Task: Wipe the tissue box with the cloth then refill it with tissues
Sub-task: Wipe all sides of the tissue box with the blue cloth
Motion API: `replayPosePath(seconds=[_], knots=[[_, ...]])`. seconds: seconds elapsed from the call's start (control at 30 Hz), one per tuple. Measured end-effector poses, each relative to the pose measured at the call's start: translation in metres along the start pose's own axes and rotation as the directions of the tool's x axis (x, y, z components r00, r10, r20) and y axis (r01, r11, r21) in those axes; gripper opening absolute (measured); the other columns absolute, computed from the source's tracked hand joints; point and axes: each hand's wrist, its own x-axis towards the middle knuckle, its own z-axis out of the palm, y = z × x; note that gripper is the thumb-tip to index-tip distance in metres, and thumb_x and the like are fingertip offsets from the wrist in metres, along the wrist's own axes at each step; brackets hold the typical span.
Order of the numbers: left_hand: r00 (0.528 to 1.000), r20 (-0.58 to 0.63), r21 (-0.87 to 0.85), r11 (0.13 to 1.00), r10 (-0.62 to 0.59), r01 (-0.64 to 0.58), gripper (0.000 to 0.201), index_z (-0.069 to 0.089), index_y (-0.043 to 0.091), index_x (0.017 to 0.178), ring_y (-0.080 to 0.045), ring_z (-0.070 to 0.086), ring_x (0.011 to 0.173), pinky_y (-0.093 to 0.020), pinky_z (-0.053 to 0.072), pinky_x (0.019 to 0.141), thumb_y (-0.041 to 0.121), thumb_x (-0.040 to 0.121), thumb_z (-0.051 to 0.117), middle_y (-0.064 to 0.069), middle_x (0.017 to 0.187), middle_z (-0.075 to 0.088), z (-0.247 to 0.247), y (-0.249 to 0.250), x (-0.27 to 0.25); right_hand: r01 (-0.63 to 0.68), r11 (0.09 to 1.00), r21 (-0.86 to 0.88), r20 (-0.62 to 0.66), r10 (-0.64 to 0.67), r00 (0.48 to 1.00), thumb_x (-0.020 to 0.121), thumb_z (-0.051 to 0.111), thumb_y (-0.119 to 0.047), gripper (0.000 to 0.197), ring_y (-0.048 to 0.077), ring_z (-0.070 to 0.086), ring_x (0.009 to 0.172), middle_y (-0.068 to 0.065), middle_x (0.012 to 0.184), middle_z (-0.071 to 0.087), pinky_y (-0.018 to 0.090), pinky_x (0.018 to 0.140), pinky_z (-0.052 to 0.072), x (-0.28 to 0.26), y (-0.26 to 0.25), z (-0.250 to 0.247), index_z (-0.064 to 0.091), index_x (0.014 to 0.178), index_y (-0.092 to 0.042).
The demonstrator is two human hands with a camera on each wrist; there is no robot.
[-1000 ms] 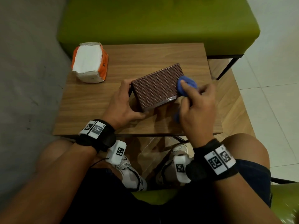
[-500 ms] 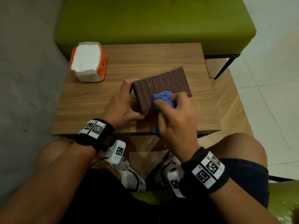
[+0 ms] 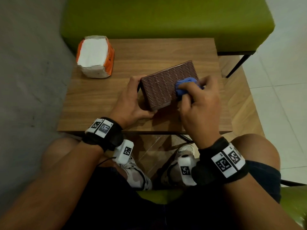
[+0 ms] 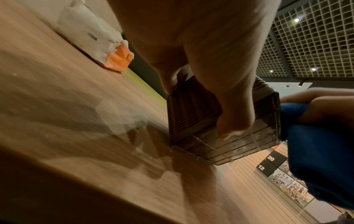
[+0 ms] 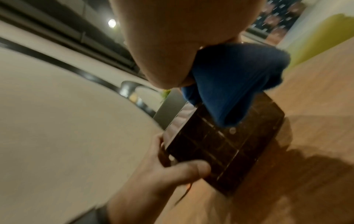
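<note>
A brown woven tissue box [image 3: 163, 85] [image 4: 193, 109] [image 5: 220, 144] stands tilted on the wooden table [image 3: 103, 100]. My left hand [image 3: 131, 100] grips its left end, thumb on the near face and fingers behind. My right hand [image 3: 197, 100] holds a bunched blue cloth [image 3: 186, 86] [image 4: 321, 159] [image 5: 233, 81] and presses it on the right part of the box's upper face. A pack of white tissues [image 3: 95, 56] [image 4: 95, 40] in an orange wrapper lies at the table's far left corner.
A green upholstered bench [image 3: 166, 19] runs along the table's far edge, its black leg [image 3: 237, 65] to the right. A grey wall is on the left and pale floor tiles on the right. My knees and shoes sit under the near table edge.
My right hand swept the cloth from the box's right edge to its near left part, then back to the right. The left hand kept its grip on the box.
</note>
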Motion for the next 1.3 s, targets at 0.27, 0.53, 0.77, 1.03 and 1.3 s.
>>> replayPosePath(seconds=[0.27, 0.53, 0.77, 1.03, 1.3], knots=[[1.000, -0.007, -0.026, 1.000, -0.005, 0.005, 0.104, 0.036, 0.027, 0.149, -0.019, 0.056, 0.141, -0.052, 0.048, 0.117, 0.029, 0.067, 0.100, -0.003, 0.147, 0.055, 0.001, -0.003, -0.004, -0.034, 0.999, 0.020, -0.047, 0.035, 0.998, 0.095, 0.058, -0.018, 0.029, 0.016, 0.048, 0.094, 0.010, 0.106, 0.050, 0.035, 0.075, 0.046, 0.017, 0.007, 0.002, 0.078, 0.114, -0.013], [1.000, 0.007, -0.055, 0.998, -0.015, 0.015, 0.105, 0.035, 0.026, 0.150, -0.020, 0.057, 0.140, -0.055, 0.048, 0.117, 0.033, 0.065, 0.097, -0.003, 0.147, 0.055, 0.002, -0.001, -0.006, 0.112, 0.994, -0.011, 0.085, -0.111, 0.990, 0.094, 0.057, -0.017, 0.037, 0.023, 0.052, 0.097, 0.010, 0.110, 0.049, 0.040, 0.072, 0.050, 0.006, -0.004, 0.013, 0.075, 0.127, -0.014], [1.000, -0.014, -0.102, 0.994, -0.028, 0.027, 0.098, 0.038, 0.028, 0.146, -0.017, 0.061, 0.136, -0.052, 0.051, 0.113, 0.029, 0.065, 0.094, -0.002, 0.145, 0.059, 0.003, 0.004, -0.007, 0.276, 0.961, -0.015, 0.238, -0.265, 0.934, 0.098, 0.054, -0.018, 0.036, 0.027, 0.052, 0.097, 0.015, 0.112, 0.052, 0.042, 0.064, 0.052, 0.000, -0.037, 0.026, 0.072, 0.130, -0.014], [0.999, -0.015, -0.077, 0.996, -0.040, 0.039, 0.097, 0.037, 0.028, 0.148, -0.008, 0.062, 0.131, -0.036, 0.052, 0.111, 0.027, 0.072, 0.097, 0.002, 0.140, 0.061, 0.006, 0.005, -0.006, 0.138, 0.987, -0.087, 0.130, -0.126, 0.983, 0.101, 0.053, -0.021, 0.036, 0.023, 0.052, 0.101, 0.012, 0.117, 0.052, 0.037, 0.072, 0.053, 0.007, -0.031, 0.021, 0.071, 0.131, -0.019], [0.999, -0.017, -0.041, 0.998, -0.038, 0.037, 0.109, 0.032, 0.035, 0.151, -0.015, 0.055, 0.142, -0.050, 0.047, 0.119, 0.034, 0.066, 0.101, 0.003, 0.149, 0.054, 0.005, 0.006, -0.009, -0.007, 0.998, -0.070, 0.021, 0.009, 1.000, 0.098, 0.059, -0.017, 0.039, 0.020, 0.050, 0.096, 0.013, 0.113, 0.051, 0.040, 0.073, 0.051, 0.008, 0.019, -0.003, 0.072, 0.135, -0.018]])
